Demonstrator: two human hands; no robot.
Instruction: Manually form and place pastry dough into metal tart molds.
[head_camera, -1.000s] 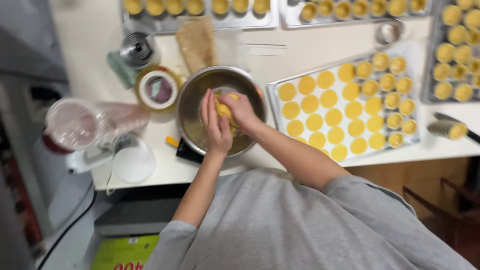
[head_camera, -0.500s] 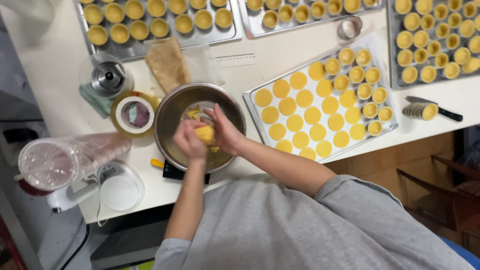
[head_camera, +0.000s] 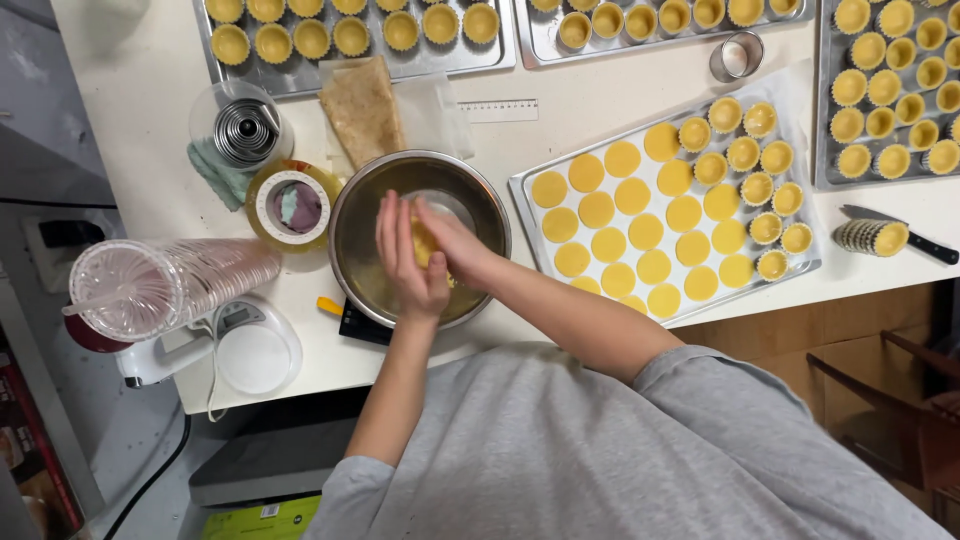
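In the head view, the left hand (head_camera: 405, 255) and right hand (head_camera: 455, 245) meet over the steel mixing bowl (head_camera: 360, 215), fingers pressed together around a yellow dough piece (head_camera: 424, 243) held between them. The bowl sits just left of the baking tray (head_camera: 523, 186) of flat dough rounds (head_camera: 610, 243).

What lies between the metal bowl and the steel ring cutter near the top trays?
In the head view, the stretch of white table between the metal bowl and the steel ring cutter holds only a clear ruler.
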